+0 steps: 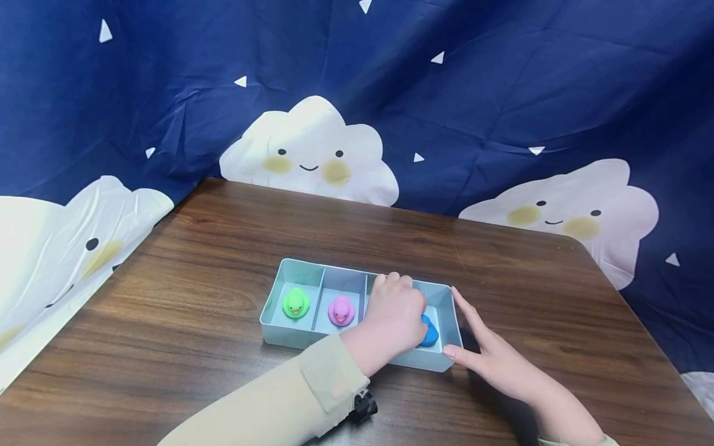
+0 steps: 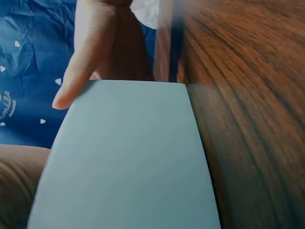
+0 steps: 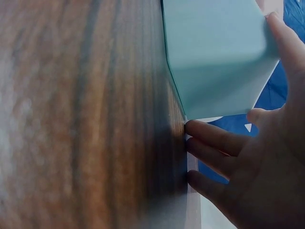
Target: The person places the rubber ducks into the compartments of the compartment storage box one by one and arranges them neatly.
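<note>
My left hand [image 1: 395,308] reaches down over the right half of a pale blue divided box [image 1: 290,336], its fingers curled. At its thumb side it grips a blue rubber duck [image 1: 430,334], partly hidden by the hand, in the rightmost compartment. My right hand [image 1: 496,356] holds the box's right end, thumb at the near corner and index finger at the far corner. The right wrist view shows its other fingers [image 3: 209,138] low beside the end wall. A green duck [image 1: 295,303] and a pink duck [image 1: 341,311] sit in the two left compartments. The third compartment is mostly hidden.
The box stands on a dark wood-grain table [image 1: 184,291]. Behind the table hangs a blue curtain [image 1: 435,105] printed with white clouds and small triangles. A black wrist device [image 1: 364,406] shows below the left cuff.
</note>
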A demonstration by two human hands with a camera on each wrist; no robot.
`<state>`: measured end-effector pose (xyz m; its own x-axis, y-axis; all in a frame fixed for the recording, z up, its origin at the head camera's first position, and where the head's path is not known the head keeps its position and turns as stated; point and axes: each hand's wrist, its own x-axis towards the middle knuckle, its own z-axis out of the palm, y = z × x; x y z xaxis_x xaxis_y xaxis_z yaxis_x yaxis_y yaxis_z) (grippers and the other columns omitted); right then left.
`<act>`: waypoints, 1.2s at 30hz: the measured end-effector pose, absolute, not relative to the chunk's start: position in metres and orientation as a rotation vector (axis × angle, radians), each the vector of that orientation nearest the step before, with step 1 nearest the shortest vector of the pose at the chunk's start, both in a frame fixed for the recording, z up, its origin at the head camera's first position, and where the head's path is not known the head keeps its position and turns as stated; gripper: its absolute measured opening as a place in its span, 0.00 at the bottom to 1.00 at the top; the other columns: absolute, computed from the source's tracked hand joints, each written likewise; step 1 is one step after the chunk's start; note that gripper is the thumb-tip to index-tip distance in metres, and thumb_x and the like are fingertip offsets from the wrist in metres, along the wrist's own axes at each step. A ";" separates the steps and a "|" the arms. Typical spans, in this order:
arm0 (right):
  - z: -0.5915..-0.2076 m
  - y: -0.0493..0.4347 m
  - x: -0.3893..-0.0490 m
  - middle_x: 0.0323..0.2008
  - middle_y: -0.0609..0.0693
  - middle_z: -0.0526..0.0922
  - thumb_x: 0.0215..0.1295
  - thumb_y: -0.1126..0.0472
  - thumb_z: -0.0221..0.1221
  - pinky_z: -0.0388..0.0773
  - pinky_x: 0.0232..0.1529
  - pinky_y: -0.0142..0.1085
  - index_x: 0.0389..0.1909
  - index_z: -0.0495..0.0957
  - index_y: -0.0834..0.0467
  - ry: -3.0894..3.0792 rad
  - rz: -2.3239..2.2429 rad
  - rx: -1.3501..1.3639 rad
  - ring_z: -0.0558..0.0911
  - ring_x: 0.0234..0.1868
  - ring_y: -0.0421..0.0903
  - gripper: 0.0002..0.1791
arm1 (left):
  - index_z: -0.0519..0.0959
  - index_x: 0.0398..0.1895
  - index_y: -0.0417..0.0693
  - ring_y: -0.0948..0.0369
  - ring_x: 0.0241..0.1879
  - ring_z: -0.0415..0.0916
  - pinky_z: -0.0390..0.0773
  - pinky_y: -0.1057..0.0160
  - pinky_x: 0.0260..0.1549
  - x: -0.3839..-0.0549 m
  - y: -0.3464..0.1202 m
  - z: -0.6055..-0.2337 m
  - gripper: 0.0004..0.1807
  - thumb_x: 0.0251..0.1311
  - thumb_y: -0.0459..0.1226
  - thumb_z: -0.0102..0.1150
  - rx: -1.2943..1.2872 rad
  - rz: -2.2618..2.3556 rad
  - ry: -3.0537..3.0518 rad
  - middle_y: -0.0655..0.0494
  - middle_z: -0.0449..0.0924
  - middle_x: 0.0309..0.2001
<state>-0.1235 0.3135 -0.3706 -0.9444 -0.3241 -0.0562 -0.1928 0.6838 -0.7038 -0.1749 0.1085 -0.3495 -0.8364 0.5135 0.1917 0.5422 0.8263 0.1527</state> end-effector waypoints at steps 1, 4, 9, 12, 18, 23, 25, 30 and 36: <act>-0.371 0.313 -0.124 0.73 0.65 0.56 0.70 0.50 0.58 0.60 0.55 0.71 0.78 0.36 0.33 2.720 -1.103 -0.421 0.59 0.70 0.69 0.47 | 0.86 0.27 0.60 0.61 0.31 0.61 0.61 0.61 0.37 -0.175 0.109 -0.350 0.12 0.55 0.55 0.67 -0.831 -0.283 -2.857 0.61 0.68 0.25; -0.371 0.314 -0.124 0.73 0.65 0.55 0.70 0.50 0.58 0.60 0.55 0.71 0.77 0.36 0.31 2.721 -1.100 -0.423 0.59 0.70 0.69 0.47 | 0.86 0.28 0.59 0.61 0.32 0.62 0.61 0.61 0.38 -0.175 0.109 -0.351 0.15 0.55 0.58 0.67 -0.832 -0.262 -2.845 0.61 0.70 0.26; -0.371 0.314 -0.124 0.74 0.65 0.53 0.70 0.50 0.58 0.59 0.54 0.72 0.78 0.35 0.34 2.705 -1.105 -0.405 0.57 0.70 0.70 0.47 | 0.89 0.40 0.63 0.61 0.33 0.64 0.61 0.61 0.38 -0.176 0.107 -0.351 0.14 0.55 0.56 0.67 -0.851 -0.323 -2.855 0.62 0.77 0.33; -0.371 0.314 -0.125 0.74 0.65 0.52 0.70 0.50 0.58 0.59 0.54 0.72 0.78 0.35 0.36 2.696 -1.107 -0.392 0.56 0.71 0.70 0.48 | 0.88 0.45 0.67 0.62 0.34 0.64 0.62 0.62 0.38 -0.176 0.106 -0.351 0.14 0.57 0.53 0.67 -0.871 -0.348 -2.866 0.63 0.79 0.36; -0.372 0.315 -0.125 0.74 0.65 0.53 0.70 0.51 0.59 0.60 0.55 0.71 0.78 0.36 0.36 2.709 -1.105 -0.417 0.57 0.70 0.69 0.48 | 0.89 0.38 0.66 0.62 0.33 0.63 0.62 0.62 0.37 -0.177 0.107 -0.350 0.09 0.57 0.52 0.66 -0.871 -0.331 -2.868 0.63 0.76 0.31; -0.372 0.315 -0.125 0.74 0.66 0.54 0.70 0.51 0.59 0.60 0.55 0.71 0.77 0.36 0.31 2.715 -1.105 -0.428 0.57 0.70 0.70 0.48 | 0.85 0.25 0.59 0.61 0.32 0.64 0.63 0.61 0.37 -0.176 0.109 -0.351 0.15 0.57 0.56 0.66 -0.842 -0.294 -2.841 0.61 0.73 0.27; -0.372 0.315 -0.125 0.74 0.66 0.53 0.70 0.50 0.59 0.60 0.55 0.72 0.77 0.35 0.31 2.712 -1.106 -0.425 0.57 0.70 0.70 0.47 | 0.82 0.21 0.59 0.60 0.32 0.65 0.64 0.60 0.38 -0.176 0.109 -0.350 0.18 0.57 0.58 0.65 -0.837 -0.276 -2.833 0.61 0.73 0.26; -0.373 0.315 -0.125 0.73 0.66 0.54 0.70 0.50 0.59 0.60 0.55 0.72 0.77 0.35 0.31 2.699 -1.110 -0.407 0.57 0.71 0.69 0.47 | 0.87 0.31 0.59 0.61 0.35 0.67 0.64 0.61 0.39 -0.176 0.105 -0.348 0.15 0.56 0.58 0.66 -0.872 -0.322 -2.855 0.62 0.77 0.31; -0.371 0.314 -0.125 0.74 0.66 0.52 0.70 0.49 0.58 0.59 0.54 0.72 0.77 0.34 0.30 2.689 -1.106 -0.371 0.56 0.71 0.70 0.47 | 0.88 0.46 0.65 0.62 0.41 0.69 0.65 0.61 0.43 -0.174 0.099 -0.342 0.14 0.56 0.49 0.68 -0.930 -0.444 -2.902 0.65 0.82 0.41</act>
<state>-0.1249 0.3142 -0.3707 -0.9462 -0.3087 -0.0971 -0.1512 0.6869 -0.7109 -0.1745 0.0992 -0.3416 -0.8159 0.5595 0.1459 0.5775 0.7763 0.2526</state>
